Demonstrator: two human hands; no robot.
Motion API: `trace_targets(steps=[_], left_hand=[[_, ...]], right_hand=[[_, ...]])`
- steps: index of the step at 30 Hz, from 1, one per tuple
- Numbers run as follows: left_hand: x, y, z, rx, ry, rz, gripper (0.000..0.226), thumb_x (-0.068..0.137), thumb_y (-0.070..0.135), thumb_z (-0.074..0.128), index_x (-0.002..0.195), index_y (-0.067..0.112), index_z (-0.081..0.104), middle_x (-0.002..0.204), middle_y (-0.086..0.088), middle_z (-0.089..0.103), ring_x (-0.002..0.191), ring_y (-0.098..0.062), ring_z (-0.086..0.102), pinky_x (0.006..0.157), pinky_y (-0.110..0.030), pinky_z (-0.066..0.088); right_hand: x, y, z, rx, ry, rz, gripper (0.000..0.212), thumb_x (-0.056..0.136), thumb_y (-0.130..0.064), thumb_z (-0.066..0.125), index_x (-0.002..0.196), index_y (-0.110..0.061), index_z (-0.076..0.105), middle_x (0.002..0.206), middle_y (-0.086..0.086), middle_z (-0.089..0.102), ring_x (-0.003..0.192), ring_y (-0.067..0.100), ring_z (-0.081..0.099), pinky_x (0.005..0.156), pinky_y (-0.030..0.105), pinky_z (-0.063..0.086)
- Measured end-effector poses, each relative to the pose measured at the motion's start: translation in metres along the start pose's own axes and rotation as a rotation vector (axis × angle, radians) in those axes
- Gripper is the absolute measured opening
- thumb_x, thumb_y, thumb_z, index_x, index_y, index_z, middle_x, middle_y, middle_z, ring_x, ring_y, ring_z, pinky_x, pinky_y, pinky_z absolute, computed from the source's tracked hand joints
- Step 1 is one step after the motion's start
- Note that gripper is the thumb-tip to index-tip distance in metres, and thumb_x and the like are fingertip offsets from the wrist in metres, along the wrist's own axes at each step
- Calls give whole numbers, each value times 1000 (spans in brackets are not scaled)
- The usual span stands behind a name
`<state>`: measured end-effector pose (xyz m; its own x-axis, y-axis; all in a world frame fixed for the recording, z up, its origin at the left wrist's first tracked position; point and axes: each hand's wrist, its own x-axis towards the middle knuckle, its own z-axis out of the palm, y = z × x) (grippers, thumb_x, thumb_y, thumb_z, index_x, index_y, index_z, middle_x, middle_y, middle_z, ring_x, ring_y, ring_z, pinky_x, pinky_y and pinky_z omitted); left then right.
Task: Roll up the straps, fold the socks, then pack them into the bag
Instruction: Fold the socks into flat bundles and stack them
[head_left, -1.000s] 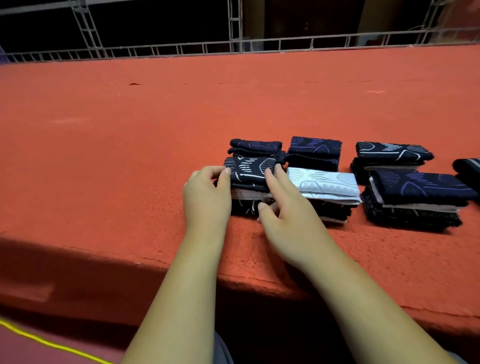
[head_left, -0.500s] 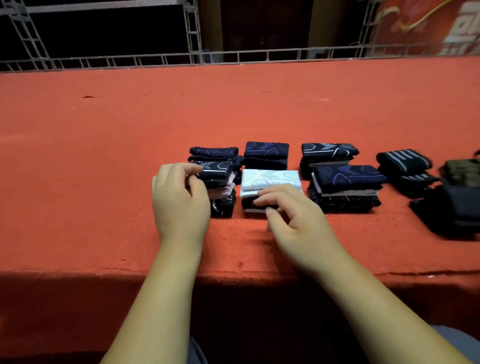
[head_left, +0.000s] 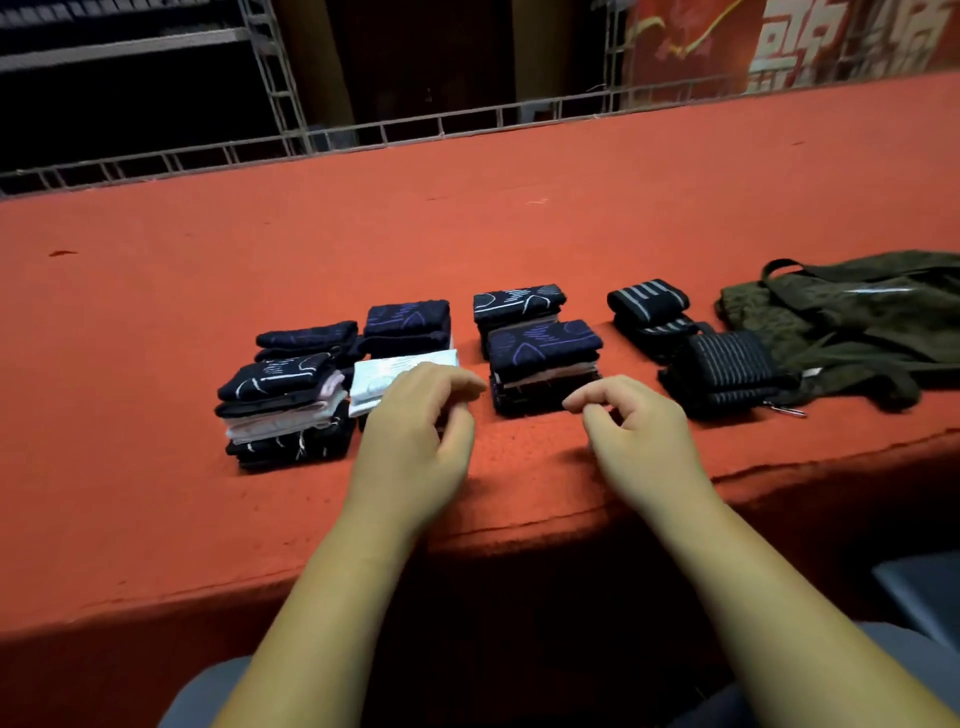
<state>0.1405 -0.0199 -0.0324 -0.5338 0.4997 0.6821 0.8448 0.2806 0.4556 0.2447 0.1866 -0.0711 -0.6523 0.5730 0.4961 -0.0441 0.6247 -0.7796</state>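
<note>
Packing seems next: left hand (head_left: 415, 436) and right hand (head_left: 641, 431), loosely curled and empty, should squeeze the sock stack (head_left: 545, 345) just beyond the fingertips (head_left: 574, 402) from both sides.

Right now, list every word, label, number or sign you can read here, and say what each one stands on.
Red banner, top right: large white characters, cropped and blurred, not readable.
Green bag: pale strip, nothing legible on it.
Folded socks: line patterns only, no words.
Rolled straps: stripes only, no text.
</note>
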Motion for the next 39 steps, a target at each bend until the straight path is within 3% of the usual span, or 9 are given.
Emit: trace_targets(steps=[3, 6, 13, 17, 22, 29, 32, 35, 39], left_hand=[[25, 14, 3, -34, -73, -56, 30, 93, -2, 61, 104, 21, 75, 101, 14, 72, 98, -5, 67, 87, -22, 51], [63, 25, 17, 27, -172, -32, 33, 89, -1, 59, 100, 24, 77, 100, 15, 74, 97, -1, 67, 87, -15, 47], [156, 0, 78, 320, -495, -174, 21, 94, 19, 73, 112, 29, 75, 111, 4, 76, 107, -20, 69, 93, -34, 54], [183, -1, 100, 528, -784, -126, 44, 89, 28, 83, 130, 21, 68, 126, -2, 71, 117, -27, 65, 98, -38, 51], [196, 0, 117, 726, -1090, -185, 26, 92, 42, 78, 111, 25, 73, 106, 3, 75, 104, -23, 70, 92, -39, 53], [203, 0, 126, 741, -1213, -258, 29, 95, 43, 76, 117, 23, 73, 114, 0, 76, 105, -23, 71, 96, -37, 53], [201, -4, 123, 701, -1203, -288, 29, 95, 41, 77, 114, 19, 74, 113, -3, 76, 97, -24, 68, 87, -35, 50], [197, -9, 120, 622, -1184, -339, 29, 92, 42, 81, 110, 20, 74, 109, -3, 78, 104, -26, 73, 94, -40, 54], [187, -3, 113, 538, -1163, -363, 33, 83, 42, 89, 105, 25, 74, 101, 4, 78, 94, -19, 74, 87, -37, 58]], right_hand=[[4, 25, -16, -89, -25, 58, 28, 87, -3, 64, 85, -28, 78, 95, -13, 74, 93, 7, 66, 91, 28, 49], [13, 41, -27, -93, -45, 113, 24, 88, -6, 64, 85, -25, 78, 97, -12, 75, 93, 7, 65, 92, 27, 47], [16, 55, -29, -87, -157, 129, 21, 89, -17, 61, 84, -32, 75, 97, -16, 71, 88, 4, 62, 91, 32, 51], [19, 60, -30, -65, -202, 137, 20, 87, -22, 59, 84, -34, 75, 96, -17, 70, 85, 1, 61, 89, 34, 53], [21, 62, -34, -32, -235, 160, 22, 90, -18, 61, 87, -32, 78, 99, -16, 73, 90, 1, 63, 93, 29, 51], [18, 60, -39, -50, -283, 160, 22, 92, -22, 60, 90, -34, 77, 101, -17, 71, 86, 0, 62, 88, 29, 51], [17, 58, -40, -52, -295, 152, 21, 92, -22, 60, 91, -34, 77, 102, -18, 72, 88, -2, 61, 88, 28, 51], [16, 58, -41, -57, -303, 148, 22, 93, -22, 59, 92, -35, 77, 101, -20, 71, 89, -3, 60, 88, 27, 51], [15, 58, -42, -64, -308, 140, 22, 93, -23, 59, 93, -36, 77, 97, -21, 69, 88, -2, 61, 87, 30, 52]])
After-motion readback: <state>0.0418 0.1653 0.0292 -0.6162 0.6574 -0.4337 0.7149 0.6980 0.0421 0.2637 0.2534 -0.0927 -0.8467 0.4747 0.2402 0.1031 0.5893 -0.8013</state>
